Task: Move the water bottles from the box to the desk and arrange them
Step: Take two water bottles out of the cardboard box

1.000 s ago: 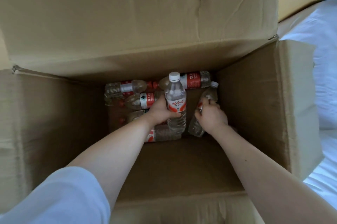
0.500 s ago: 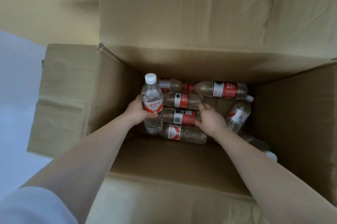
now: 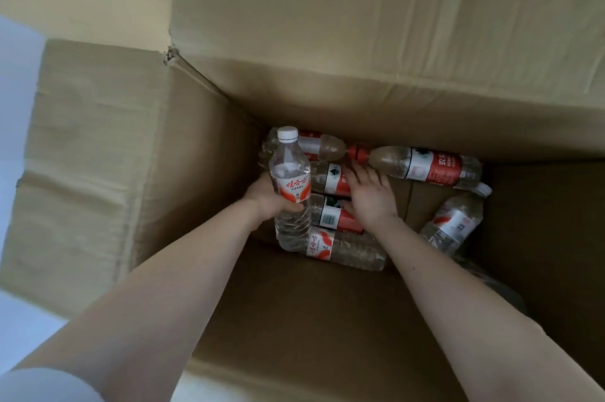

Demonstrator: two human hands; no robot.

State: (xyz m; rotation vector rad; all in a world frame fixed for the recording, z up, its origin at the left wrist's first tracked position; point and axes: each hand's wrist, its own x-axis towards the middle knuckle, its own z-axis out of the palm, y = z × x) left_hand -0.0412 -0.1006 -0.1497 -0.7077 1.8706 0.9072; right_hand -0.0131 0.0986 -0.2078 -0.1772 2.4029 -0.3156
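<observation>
Down at the centre of the frame, inside the open cardboard box [image 3: 203, 179], the left hand [image 3: 266, 200] gripped the upright bottle [image 3: 289, 185] round its middle, fingers curled under the orange-and-white label. This clear bottle stood with its white cap uppermost, close to the box's left inner wall. Whether its base touched the box floor could not be told.

Just right of it, the right hand [image 3: 371, 200] lay palm down with its fingers straight and slightly spread. It rested on two red-labelled bottles [image 3: 332, 180] that lay side by side on the floor, and it gripped nothing.

Toward the upper edge of the pile lay a short bottle [image 3: 322, 148], its red cap nearly meeting the red cap of the long bottle [image 3: 425, 166], which stretched toward the right wall. Nearest the lower edge of the pile, an orange-labelled bottle [image 3: 347, 249] lay on its side, just beside the upright bottle's base. Right of centre, well apart from both hands, a tilted bottle [image 3: 455, 225] leaned with its white cap pointing toward the upper right.

Across the top of the frame rose the box's far flap [image 3: 360, 15]. At the lower left corner showed a white sleeve [image 3: 42, 385].
</observation>
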